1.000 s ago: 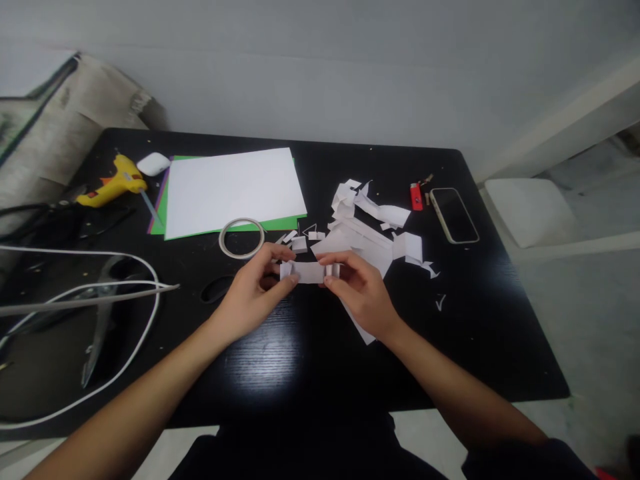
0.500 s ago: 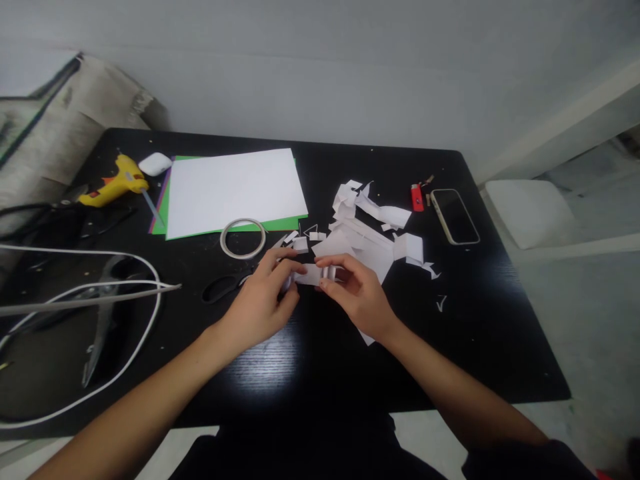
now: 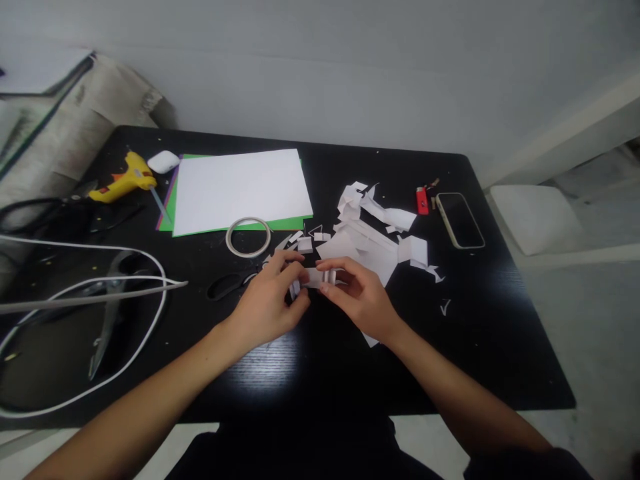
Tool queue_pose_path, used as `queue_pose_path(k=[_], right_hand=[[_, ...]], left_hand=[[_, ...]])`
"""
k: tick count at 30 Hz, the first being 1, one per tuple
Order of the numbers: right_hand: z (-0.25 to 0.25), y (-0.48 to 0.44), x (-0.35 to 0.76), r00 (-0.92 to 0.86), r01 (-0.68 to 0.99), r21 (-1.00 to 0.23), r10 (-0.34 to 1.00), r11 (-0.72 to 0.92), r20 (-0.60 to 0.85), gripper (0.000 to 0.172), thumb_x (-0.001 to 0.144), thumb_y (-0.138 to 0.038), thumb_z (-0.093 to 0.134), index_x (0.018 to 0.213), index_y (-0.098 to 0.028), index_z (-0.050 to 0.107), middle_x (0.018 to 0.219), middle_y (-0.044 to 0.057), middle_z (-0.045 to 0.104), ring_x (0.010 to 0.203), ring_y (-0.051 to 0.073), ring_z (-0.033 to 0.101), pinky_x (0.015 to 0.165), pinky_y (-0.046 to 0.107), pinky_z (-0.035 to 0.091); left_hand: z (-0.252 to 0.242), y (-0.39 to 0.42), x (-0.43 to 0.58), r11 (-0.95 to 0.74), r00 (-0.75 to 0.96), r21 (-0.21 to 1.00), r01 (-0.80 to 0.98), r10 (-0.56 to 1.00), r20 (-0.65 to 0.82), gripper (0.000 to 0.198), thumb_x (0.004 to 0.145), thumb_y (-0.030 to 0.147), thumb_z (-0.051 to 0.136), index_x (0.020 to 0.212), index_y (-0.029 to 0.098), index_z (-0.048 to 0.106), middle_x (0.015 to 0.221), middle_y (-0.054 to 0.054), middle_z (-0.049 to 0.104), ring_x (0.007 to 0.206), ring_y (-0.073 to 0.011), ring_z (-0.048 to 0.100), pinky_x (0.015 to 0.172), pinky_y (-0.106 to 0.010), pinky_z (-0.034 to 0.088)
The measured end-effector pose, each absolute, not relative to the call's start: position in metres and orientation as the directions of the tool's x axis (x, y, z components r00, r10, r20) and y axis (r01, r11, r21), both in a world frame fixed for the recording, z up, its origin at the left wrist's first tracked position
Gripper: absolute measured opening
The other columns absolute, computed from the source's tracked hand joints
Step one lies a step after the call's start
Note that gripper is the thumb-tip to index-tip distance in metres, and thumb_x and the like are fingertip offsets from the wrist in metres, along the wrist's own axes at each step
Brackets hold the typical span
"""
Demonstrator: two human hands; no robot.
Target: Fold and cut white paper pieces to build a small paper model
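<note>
Between my hands is a small folded piece of white paper point(image 3: 314, 278), held just above the black table. My left hand point(image 3: 273, 293) pinches its left end, with the fingers curled over it. At the other end, my right hand point(image 3: 363, 297) grips a folded part between thumb and fingers. Scissors point(image 3: 227, 285) with black handles lie by my left hand, partly hidden under it. Just beyond my fingertips are a small white paper box shape point(image 3: 305, 245) and little paper bits. White paper scraps point(image 3: 367, 243) lie behind my right hand.
White and green sheets point(image 3: 240, 190) lie at the back, with a ring of wire point(image 3: 249, 237) at their front edge. On the left are a yellow glue gun point(image 3: 127, 180), a white cable point(image 3: 163, 300) and pliers point(image 3: 107, 320). A red lighter point(image 3: 422, 201) and phone point(image 3: 460, 221) lie right.
The view has shifted slightly, so the table's things appear a little further right. My left hand has moved slightly along the folded paper; both hands still hold it.
</note>
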State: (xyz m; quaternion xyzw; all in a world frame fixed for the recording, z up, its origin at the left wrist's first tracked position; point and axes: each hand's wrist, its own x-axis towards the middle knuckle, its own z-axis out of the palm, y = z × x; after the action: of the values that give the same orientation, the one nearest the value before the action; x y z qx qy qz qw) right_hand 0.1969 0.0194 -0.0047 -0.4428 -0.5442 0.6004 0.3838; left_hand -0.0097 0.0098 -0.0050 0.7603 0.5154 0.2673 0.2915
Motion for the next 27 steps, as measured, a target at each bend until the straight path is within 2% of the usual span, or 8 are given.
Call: queue_pose_path(k=[5,8,13,27], right_hand=[[-0.0058,0.0188,0.1964,-0.351,-0.004,-0.995,0.932,-0.100,-0.092,0.022,0.090,-0.027,0.075,0.112,-0.026,0.072,0.125,0.007,0.072,0.112,0.024,0.071,0.091,0.039,0.063],[-0.0056,0.0193,0.1968,-0.340,0.011,-0.995,0.935,-0.097,-0.095,0.022,0.089,-0.027,0.076,0.111,-0.026,0.073,0.124,0.007,0.072,0.113,0.024,0.071,0.090,0.039,0.063],[-0.0038,0.0199,0.1986,-0.316,0.062,-0.994,0.943,-0.088,-0.103,0.020,0.089,-0.028,0.076,0.109,-0.027,0.074,0.122,0.006,0.073,0.113,0.025,0.071,0.092,0.041,0.061],[-0.0002,0.0193,0.1993,-0.301,0.130,-0.989,0.947,-0.073,-0.109,0.021,0.089,-0.028,0.075,0.110,-0.029,0.075,0.122,0.006,0.074,0.108,0.024,0.070,0.089,0.041,0.061]], left_hand=[[-0.0093,0.0101,-0.0077,-0.340,0.326,0.719,0.606,0.931,0.165,0.010,0.089,0.020,0.067,0.097,0.020,0.060,0.130,-0.014,0.059,0.113,-0.0301,0.066,0.091,-0.048,0.058],[-0.0108,0.0108,-0.0088,-0.361,0.352,0.729,0.582,0.920,0.174,0.009,0.092,0.020,0.067,0.097,0.021,0.059,0.130,-0.013,0.059,0.119,-0.0294,0.065,0.094,-0.047,0.058],[-0.0086,0.0120,-0.0115,-0.386,0.376,0.736,0.556,0.907,0.192,0.010,0.094,0.015,0.063,0.100,0.022,0.060,0.129,-0.012,0.060,0.116,-0.0262,0.066,0.092,-0.044,0.059],[-0.0056,0.0130,-0.0128,-0.413,0.394,0.724,0.552,0.895,0.210,0.012,0.092,0.012,0.061,0.099,0.022,0.061,0.121,-0.011,0.063,0.110,-0.0254,0.067,0.089,-0.042,0.059]])
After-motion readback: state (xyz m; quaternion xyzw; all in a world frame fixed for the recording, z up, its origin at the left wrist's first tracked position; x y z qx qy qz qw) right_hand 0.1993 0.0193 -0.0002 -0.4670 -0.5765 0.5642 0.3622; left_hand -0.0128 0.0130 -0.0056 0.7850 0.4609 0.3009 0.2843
